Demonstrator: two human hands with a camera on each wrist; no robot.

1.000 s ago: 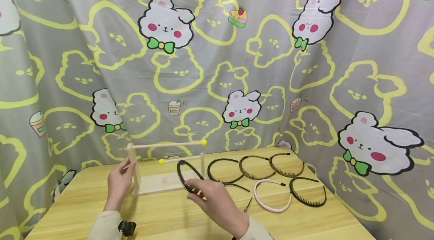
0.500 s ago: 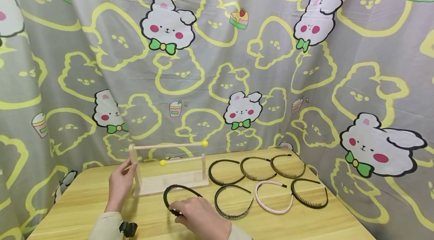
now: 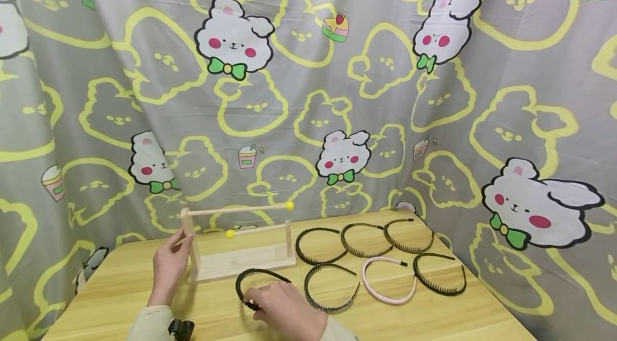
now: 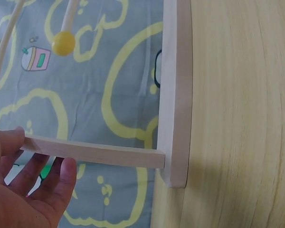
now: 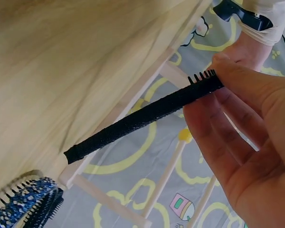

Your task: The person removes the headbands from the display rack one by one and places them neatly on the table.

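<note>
In the head view a pale wooden rack (image 3: 241, 263) stands at the left of the table, with two rods tipped by yellow balls. My left hand (image 3: 171, 263) holds the rack's left post (image 4: 95, 153), thumb on one side and fingers on the other in the left wrist view. In front of the rack, my right hand (image 3: 286, 309) pinches a black toothed headband (image 3: 241, 282) by its curved part. The right wrist view shows that headband (image 5: 137, 118) edge-on between thumb and fingers, its short teeth visible near the thumb. I cannot tell whether it touches the table.
To the right lie several other headbands in two rows: a glittery dark one (image 3: 332, 309), a pink one (image 3: 368, 285) and a black one (image 3: 441, 292) in front, dark and brown ones (image 3: 359, 251) behind. A patterned curtain (image 3: 299, 89) hangs behind the wooden table (image 3: 96, 298).
My right hand has come down and toward the table's near side with the black headband, uncovering the glittery one. My left hand stays on the post.
</note>
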